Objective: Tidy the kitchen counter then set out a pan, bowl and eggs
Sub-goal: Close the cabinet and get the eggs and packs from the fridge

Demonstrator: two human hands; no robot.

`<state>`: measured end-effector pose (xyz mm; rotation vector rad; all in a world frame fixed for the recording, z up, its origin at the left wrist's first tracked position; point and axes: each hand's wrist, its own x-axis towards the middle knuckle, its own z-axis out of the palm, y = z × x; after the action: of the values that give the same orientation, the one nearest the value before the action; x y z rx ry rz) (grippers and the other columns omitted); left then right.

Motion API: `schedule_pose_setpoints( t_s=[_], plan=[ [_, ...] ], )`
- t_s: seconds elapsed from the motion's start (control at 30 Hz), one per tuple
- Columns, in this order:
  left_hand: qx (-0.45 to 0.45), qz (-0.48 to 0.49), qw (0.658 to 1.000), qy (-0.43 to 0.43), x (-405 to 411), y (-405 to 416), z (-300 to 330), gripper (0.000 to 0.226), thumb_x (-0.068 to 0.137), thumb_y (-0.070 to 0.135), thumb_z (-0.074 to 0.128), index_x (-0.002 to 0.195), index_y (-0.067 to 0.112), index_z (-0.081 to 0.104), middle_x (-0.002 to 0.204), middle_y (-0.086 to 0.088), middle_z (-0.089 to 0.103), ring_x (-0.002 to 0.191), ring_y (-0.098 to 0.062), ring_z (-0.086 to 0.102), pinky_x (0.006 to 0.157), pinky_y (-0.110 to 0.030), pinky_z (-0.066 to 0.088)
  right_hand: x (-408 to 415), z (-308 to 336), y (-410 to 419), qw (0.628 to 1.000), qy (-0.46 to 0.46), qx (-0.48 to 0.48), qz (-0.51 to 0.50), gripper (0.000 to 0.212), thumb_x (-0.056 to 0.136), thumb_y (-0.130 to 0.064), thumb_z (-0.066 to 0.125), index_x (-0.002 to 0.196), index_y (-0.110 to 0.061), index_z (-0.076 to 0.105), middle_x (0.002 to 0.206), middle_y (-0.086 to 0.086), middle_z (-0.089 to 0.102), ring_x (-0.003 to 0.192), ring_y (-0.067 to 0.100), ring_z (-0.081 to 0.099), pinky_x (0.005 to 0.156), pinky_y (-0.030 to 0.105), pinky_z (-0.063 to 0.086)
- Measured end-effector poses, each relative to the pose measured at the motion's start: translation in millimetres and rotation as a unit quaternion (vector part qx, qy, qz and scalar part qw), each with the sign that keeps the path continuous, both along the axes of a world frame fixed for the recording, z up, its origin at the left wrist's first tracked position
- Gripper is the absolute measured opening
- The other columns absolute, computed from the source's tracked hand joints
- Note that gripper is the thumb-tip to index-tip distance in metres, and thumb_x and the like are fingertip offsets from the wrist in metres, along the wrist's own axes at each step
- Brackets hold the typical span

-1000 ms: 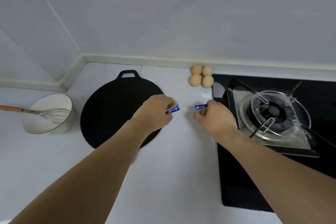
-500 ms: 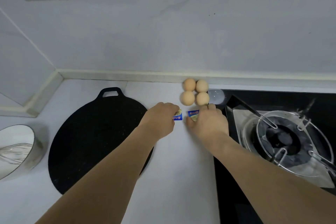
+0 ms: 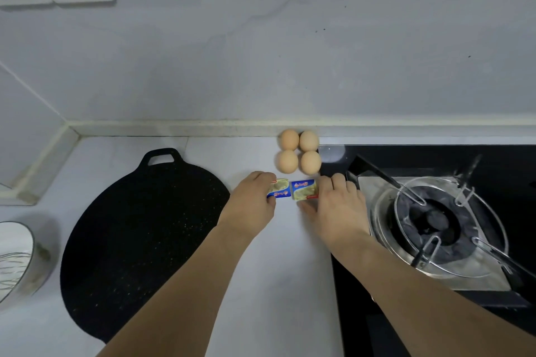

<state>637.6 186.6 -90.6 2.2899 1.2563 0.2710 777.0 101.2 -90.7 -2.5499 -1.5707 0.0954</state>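
At the far left edge a white bowl (image 3: 16, 258) with a wire whisk (image 3: 11, 268) inside stands on the pale worktop (image 3: 278, 284), and just to its right lies the flat black pan (image 3: 139, 238), its loop handle toward the wall. Right of the pan, the left hand (image 3: 251, 201) pinches a small blue butter packet (image 3: 279, 188) between thumb and fingers, palm down, wrist low over the pan's right rim. Half a second ago the two packets were a little apart and tilted; now they sit flat on the worktop side by side, nearly touching, just in front of the four eggs (image 3: 300, 151), which are clustered in a square near the wall. That suggests the packets are being lined up neatly, with the pan, bowl and eggs already in place, so the setting-out looks close to done. The right hand (image 3: 338, 209) grips the second packet (image 3: 304, 189), fingers curled over its far edge and thumb beneath its near edge, forearm crossing the black glass hob (image 3: 377, 327). Farthest right is the gas burner (image 3: 435, 220) with its wire pan support.
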Motion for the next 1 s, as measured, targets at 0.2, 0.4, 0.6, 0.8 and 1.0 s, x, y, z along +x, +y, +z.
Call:
schedule_pose_setpoints(
  t_s=[0.2,0.4,0.6,0.8,1.0],
  plan=[
    [0.014,-0.006,1.0,-0.025,7,-3,-5,0.036,0.091,0.009,0.054,0.126,0.013,0.055,0.129,-0.001,0.049,0.106,-0.017,0.056,0.085,-0.025,0.044,3,-2,5,1.0,0.004,-0.009,0.006,0.043,0.089,-0.049,0.053,0.115,-0.015,0.05,0.109,0.006,0.051,0.1,0.028,0.052,0.083,0.038,0.039],
    [0.017,-0.002,0.999,-0.029,15,-2,-6,0.035,0.091,0.008,0.052,0.125,0.015,0.055,0.126,0.0,0.049,0.104,-0.019,0.056,0.087,-0.03,0.046,2,-6,9,1.0,0.016,0.001,-0.013,0.039,0.089,-0.046,0.053,0.114,-0.016,0.05,0.11,0.006,0.05,0.101,0.028,0.051,0.083,0.038,0.039],
    [0.012,0.002,0.999,-0.03,20,0,-5,0.035,0.091,0.01,0.054,0.126,0.015,0.055,0.124,-0.001,0.05,0.104,-0.02,0.056,0.089,-0.034,0.047,5,-8,10,1.0,0.029,-0.001,-0.008,0.039,0.093,-0.046,0.046,0.12,-0.017,0.045,0.117,0.004,0.045,0.108,0.026,0.048,0.089,0.036,0.037],
    [0.018,0.014,0.999,-0.034,20,-3,-8,0.034,0.091,0.013,0.057,0.124,0.015,0.056,0.123,-0.001,0.052,0.105,-0.017,0.056,0.087,-0.029,0.047,7,-8,10,0.999,0.043,0.004,-0.01,0.039,0.094,-0.045,0.047,0.12,-0.016,0.044,0.117,0.005,0.045,0.108,0.026,0.047,0.089,0.035,0.037],
    [0.01,0.02,0.999,-0.043,19,-5,-8,0.036,0.089,0.014,0.059,0.125,0.015,0.055,0.124,0.001,0.052,0.106,-0.015,0.055,0.087,-0.027,0.046,7,-5,5,0.999,0.046,0.009,-0.005,0.043,0.092,-0.045,0.05,0.123,-0.016,0.043,0.118,0.004,0.046,0.107,0.026,0.047,0.088,0.035,0.038]
  ],
)
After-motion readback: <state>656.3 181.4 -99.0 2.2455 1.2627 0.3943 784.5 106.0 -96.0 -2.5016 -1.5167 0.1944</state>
